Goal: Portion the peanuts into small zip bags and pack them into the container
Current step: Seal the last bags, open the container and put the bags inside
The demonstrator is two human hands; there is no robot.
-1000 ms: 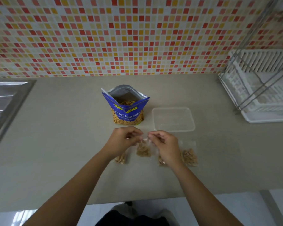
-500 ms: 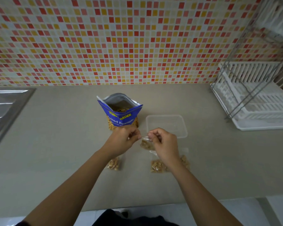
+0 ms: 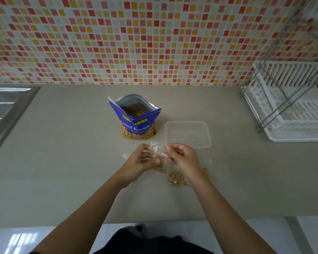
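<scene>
Peanuts in one filled small clear zip bag [image 3: 175, 178] and in a second filled bag [image 3: 207, 173] lie nearest on the grey desk [image 3: 62, 162], partly under the right wrist, where they lay a second ago. Just beyond them the hands are close together and both grasp a small clear zip bag with a peanut portion [image 3: 159, 156]. The left hand [image 3: 139, 161] holds its filled lower part, and the right hand [image 3: 184, 159] pinches its upper edge. A second ago both hands pinched the top strip from two sides. Now the clear top stands free above the fingers, and the left hand has gone down to the peanuts. I judge that the zip is pressed closed, or almost, but the seal is too small to see. Farther, the clear rectangular plastic container [image 3: 188, 133] holds nothing, so the packing is not yet begun. Left of it the blue foil pouch of salted peanuts [image 3: 136, 123] stands open.
</scene>
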